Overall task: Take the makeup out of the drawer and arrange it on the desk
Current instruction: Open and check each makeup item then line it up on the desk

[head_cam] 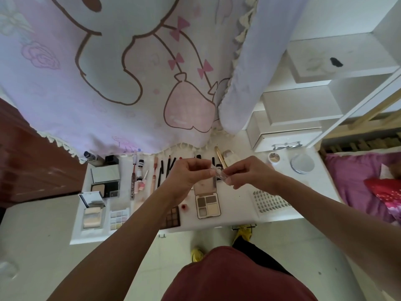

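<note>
1. Makeup piece point(219, 173), small and clear, is held above the desk point(238, 205) between both hands. The left hand point(188, 174) pinches its left end with curled fingertips and the right hand point(249, 177) pinches its right end.
2. Just below the fingers, an open four-pan eyeshadow palette point(208, 206) lies flat on the desk. Left of the left fingers, a row of pencils point(161, 172) and slim tubes lies side by side. Further left are an open powder compact point(105, 181) and other open cases.
3. Beyond the fingers, a gold tube point(220, 158) lies near the fringe of a hanging pink cloth point(108, 83), which reaches the desk's back edge.
4. Below the right fingers, a strip of bare white desk runs between the eyeshadow palette and a white lash tray point(271, 202), down to the front edge.
5. The held piece is see-through with a glossy shine, and too small to tell its kind.
</note>
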Motion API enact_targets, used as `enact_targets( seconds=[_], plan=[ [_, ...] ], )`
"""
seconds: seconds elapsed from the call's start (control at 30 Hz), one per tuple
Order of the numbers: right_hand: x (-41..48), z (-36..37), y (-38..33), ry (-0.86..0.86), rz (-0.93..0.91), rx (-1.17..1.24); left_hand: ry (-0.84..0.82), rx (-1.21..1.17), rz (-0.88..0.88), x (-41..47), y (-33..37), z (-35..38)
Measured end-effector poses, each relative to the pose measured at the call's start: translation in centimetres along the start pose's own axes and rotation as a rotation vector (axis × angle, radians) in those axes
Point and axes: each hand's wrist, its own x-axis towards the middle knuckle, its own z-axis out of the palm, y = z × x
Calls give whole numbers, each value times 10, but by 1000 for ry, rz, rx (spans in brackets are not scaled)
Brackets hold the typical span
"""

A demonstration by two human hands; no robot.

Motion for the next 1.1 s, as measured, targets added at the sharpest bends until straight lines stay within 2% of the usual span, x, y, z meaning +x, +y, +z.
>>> enact_targets(
  seconds=[0.3, 0.4, 0.57, 0.7, 0.77, 0.87, 1.1],
  plan=[
    [5, 4, 2, -32, 7, 95, 13, -118, 19, -3, -2, -4],
    [8, 4, 1, -39, 75, 230, 20, -109, 22, -3, -2, -6],
    [11, 1, 2, 49, 232, 569, -50, -46, 37, -6, 2, -4],
    [10, 1, 4, 31, 278, 638, -78, 35, 56, -7, 4, -3],
    [8, 1, 4, 22, 232, 611, -61, 28, 54, -6, 3, -4],
    [5, 2, 2, -13, 111, 417, -5, -9, 30, -5, 1, -7],
    [3, 8, -2, 76, -50, 38, 4, -22, 23, -4, -2, -7]
  ],
)
